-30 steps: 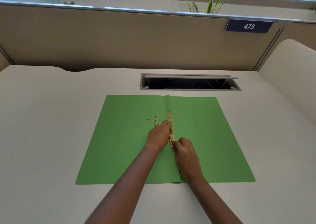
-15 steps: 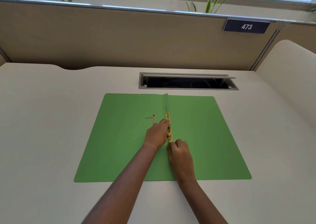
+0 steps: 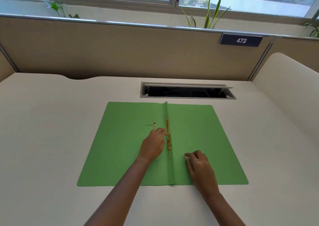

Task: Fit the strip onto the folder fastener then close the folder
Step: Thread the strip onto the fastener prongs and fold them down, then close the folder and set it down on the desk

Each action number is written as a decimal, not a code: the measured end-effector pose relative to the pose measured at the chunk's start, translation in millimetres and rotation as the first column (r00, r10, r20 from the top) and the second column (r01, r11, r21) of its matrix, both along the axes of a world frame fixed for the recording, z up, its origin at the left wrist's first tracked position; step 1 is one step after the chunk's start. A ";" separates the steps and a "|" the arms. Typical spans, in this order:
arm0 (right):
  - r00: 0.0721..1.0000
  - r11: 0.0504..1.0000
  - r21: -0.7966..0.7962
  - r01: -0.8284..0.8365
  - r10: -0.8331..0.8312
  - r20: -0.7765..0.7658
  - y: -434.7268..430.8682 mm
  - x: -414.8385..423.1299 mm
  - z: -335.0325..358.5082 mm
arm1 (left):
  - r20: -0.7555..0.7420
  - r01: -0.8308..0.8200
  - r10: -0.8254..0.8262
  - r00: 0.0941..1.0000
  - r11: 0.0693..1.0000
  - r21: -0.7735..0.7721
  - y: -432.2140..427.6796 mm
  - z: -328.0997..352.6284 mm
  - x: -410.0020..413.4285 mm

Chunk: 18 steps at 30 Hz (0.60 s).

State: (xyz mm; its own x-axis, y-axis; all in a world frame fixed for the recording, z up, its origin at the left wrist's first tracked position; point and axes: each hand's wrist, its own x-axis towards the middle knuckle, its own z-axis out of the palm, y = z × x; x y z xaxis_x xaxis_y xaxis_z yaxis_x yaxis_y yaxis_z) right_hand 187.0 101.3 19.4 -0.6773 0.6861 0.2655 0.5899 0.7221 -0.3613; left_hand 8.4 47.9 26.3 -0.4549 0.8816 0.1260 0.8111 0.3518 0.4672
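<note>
A green folder (image 3: 198, 130) lies open and flat on the desk. A gold metal strip (image 3: 168, 136) runs along its spine fold, over the fastener. A second small gold piece (image 3: 154, 125) lies on the left flap. My left hand (image 3: 153, 145) rests on the left flap with its fingertips touching the strip's left side. Away from the strip, my right hand (image 3: 196, 161) sits on the right flap, fingers curled loosely and nothing visible in them.
A cable slot (image 3: 187, 91) with its lid raised is cut into the desk behind the folder. A beige partition (image 3: 120, 53) with a sign reading 473 closes the back. A curved side panel (image 3: 290, 87) stands at the right.
My right hand has let go of the strip's near end and moved right onto the right flap. My left hand stays at the strip. The camera tilted up a little.
</note>
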 end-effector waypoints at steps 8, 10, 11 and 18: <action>0.979 0.992 -0.034 0.125 -0.118 0.166 25.4 12.0 -11.8 | -0.140 -0.454 0.437 0.889 0.883 -0.124 -50.9 -8.0 -26.5; 0.965 0.988 -0.048 0.147 -0.133 0.226 28.7 11.8 -15.2 | -0.159 -0.540 0.517 0.841 0.823 -0.178 -63.3 -7.1 -34.1; 0.961 0.987 -0.061 0.152 -0.133 0.242 29.9 11.4 -16.7 | -0.170 -0.570 0.545 0.821 0.797 -0.199 -68.5 -6.6 -37.3; 0.962 0.985 -0.100 0.142 -0.113 0.248 29.0 10.4 -18.8 | -0.152 -0.698 0.694 0.704 0.635 -0.330 -95.3 0.3 -51.0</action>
